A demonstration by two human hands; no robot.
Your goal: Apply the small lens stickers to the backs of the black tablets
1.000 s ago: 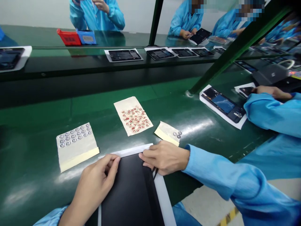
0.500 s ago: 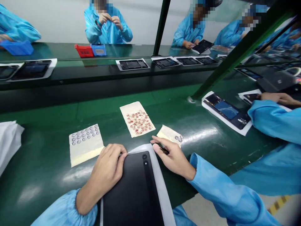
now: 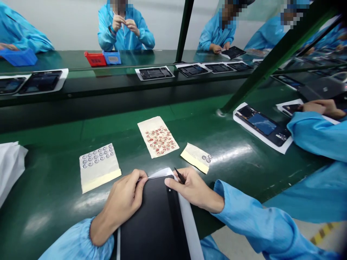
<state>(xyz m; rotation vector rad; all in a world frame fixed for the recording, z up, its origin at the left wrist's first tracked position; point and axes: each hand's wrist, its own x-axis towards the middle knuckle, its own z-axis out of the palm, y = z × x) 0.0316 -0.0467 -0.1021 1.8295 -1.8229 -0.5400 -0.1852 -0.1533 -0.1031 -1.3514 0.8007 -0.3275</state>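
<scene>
My left hand (image 3: 121,196) grips the top left edge of a black tablet (image 3: 153,224), which lies back-up on a white sheet (image 3: 189,224). My right hand (image 3: 193,187) rests on the tablet's top right corner and pinches black tweezers (image 3: 180,175). Beyond my hands lie three papers: a sheet of small grey rings (image 3: 99,168), a sheet of red-marked pieces (image 3: 158,137), and a small yellow-edged slip with a few rings (image 3: 195,157). The slip is nearest my right hand, but nothing touches it.
A green bench runs under everything, with a white cloth (image 3: 11,162) at the left. At the right, a co-worker's hand (image 3: 322,107) lies near an opened tablet (image 3: 261,125). A green post (image 3: 271,61) rises behind. Further tablets, red and blue bins (image 3: 94,59) and co-workers occupy the far bench.
My right hand has moved from beside the tablet onto its top right corner, covering the camera holes, with the tweezers now pointing up-left. My left hand stays on the top left edge.
</scene>
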